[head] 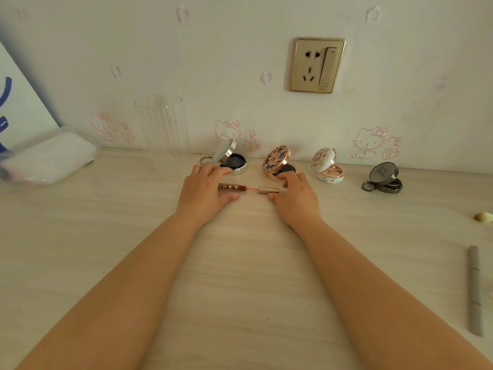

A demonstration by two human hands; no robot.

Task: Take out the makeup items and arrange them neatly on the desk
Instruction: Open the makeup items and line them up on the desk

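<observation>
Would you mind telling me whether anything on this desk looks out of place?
Yes: the grey pencil lies alone near the desk's right edge, far from the row of open compacts by the wall, and a small yellowish scrap sits nearby.

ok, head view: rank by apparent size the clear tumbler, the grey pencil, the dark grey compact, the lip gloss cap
1. clear tumbler, largest.
2. grey pencil, long but thin; it lies nearer the camera, so this rank is unsure.
3. dark grey compact.
4. lip gloss cap, smallest, partly covered by the right hand.
</observation>
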